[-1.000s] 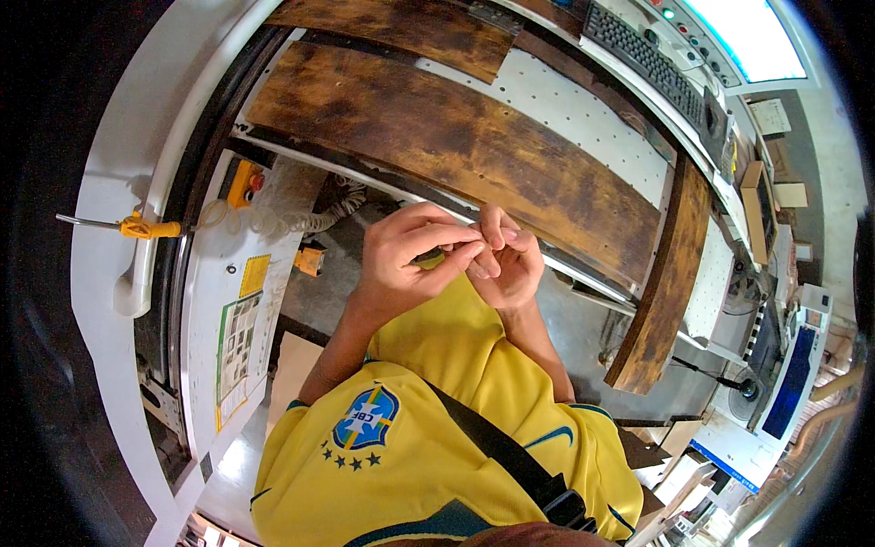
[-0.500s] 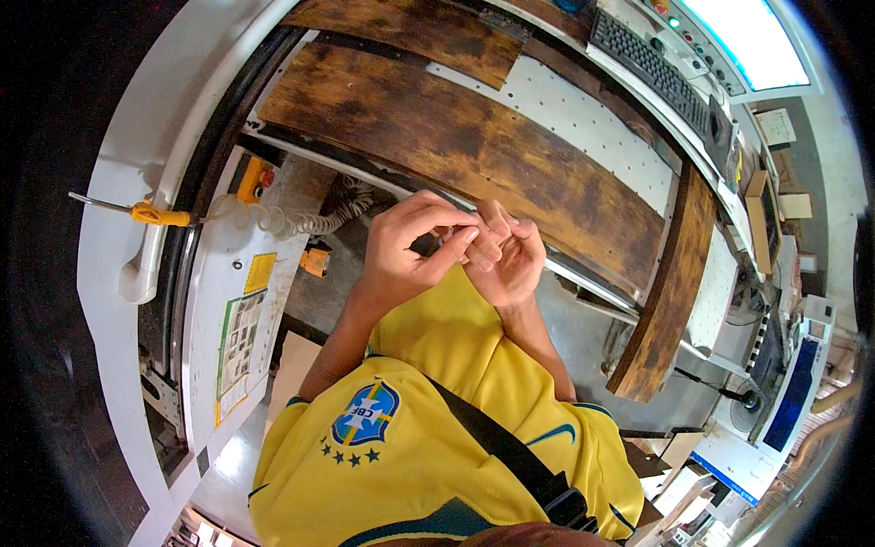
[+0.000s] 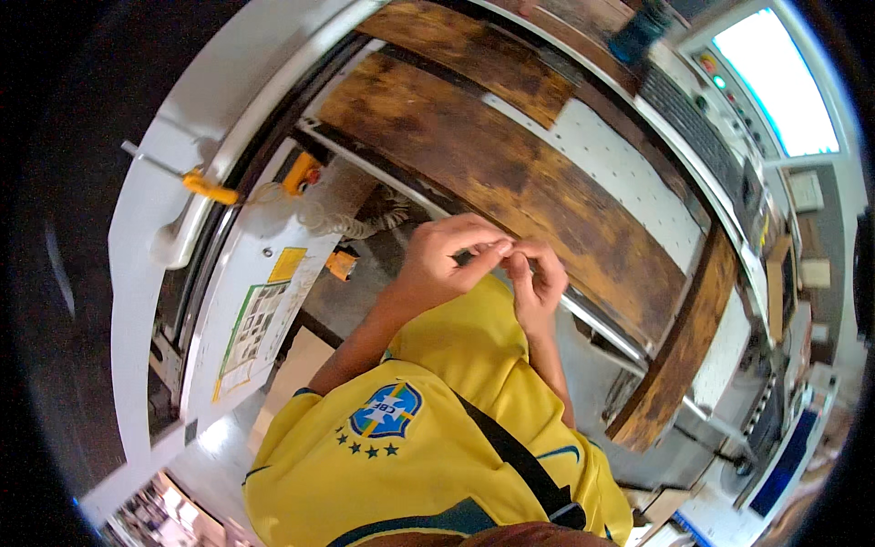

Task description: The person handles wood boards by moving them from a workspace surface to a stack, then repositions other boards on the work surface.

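Note:
In front of my yellow shirt, my left hand [image 3: 453,258] and my right hand [image 3: 540,284] meet at the fingertips. Thumb and forefinger of the left are pinched together. The right has its fingers curled with the thumb against them. Whatever may be between the fingertips is too small or hidden to make out. Just beyond the hands lies a wide, dark-stained wooden board [image 3: 510,164] on the machine bed. A second stained board [image 3: 474,50] lies farther back, and a third board [image 3: 679,351] runs crosswise at the right.
Left stands a white machine panel [image 3: 205,351] with a yellow-handled air gun [image 3: 210,187] and a coiled hose [image 3: 342,219]. A keyboard [image 3: 697,118] and lit screen [image 3: 775,82] are at the far right. A white perforated surface [image 3: 629,173] shows between boards.
My fingers have shifted: the right hand, earlier turned with its palm showing, now pinches against the left fingertips. The whole view has swung, moving the scene rightward and down.

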Motion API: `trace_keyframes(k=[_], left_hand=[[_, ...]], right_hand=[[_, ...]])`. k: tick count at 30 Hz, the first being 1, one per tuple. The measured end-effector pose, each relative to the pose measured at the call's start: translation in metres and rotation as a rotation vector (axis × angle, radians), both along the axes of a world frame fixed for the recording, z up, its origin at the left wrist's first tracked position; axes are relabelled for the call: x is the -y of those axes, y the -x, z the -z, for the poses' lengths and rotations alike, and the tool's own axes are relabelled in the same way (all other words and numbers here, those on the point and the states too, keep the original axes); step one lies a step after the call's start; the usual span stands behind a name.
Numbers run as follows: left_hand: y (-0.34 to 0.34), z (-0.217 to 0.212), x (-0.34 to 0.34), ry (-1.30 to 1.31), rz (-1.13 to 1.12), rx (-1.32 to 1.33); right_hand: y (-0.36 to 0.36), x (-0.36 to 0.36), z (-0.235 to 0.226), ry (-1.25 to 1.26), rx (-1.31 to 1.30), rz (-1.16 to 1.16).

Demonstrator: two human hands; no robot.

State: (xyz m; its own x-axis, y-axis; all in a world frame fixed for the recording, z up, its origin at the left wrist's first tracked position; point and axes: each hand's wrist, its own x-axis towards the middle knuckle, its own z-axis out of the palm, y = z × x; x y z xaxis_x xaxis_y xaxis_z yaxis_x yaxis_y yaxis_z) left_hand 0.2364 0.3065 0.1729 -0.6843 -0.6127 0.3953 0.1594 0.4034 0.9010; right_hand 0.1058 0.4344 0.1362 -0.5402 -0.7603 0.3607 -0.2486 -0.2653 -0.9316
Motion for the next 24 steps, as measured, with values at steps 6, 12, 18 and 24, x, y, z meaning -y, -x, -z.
trace_keyframes(k=[6, 12, 18, 24], left_hand=[[0.002, -0.003, -0.001, 0.061, -0.004, 0.137], [0.006, 0.007, -0.002, 0.052, 0.050, 0.170], [0.006, 0.004, 0.001, 0.059, 0.146, 0.227], [0.008, 0.012, -0.001, 0.159, 0.183, 0.183]], right_hand=[[-0.006, -0.005, 0.002, -0.051, -0.367, 0.204], [-0.011, -0.012, 0.013, -0.131, -0.400, 0.283], [-0.009, -0.015, 0.007, -0.089, -0.435, 0.296], [-0.011, -0.025, 0.004, -0.188, -0.404, 0.334]])
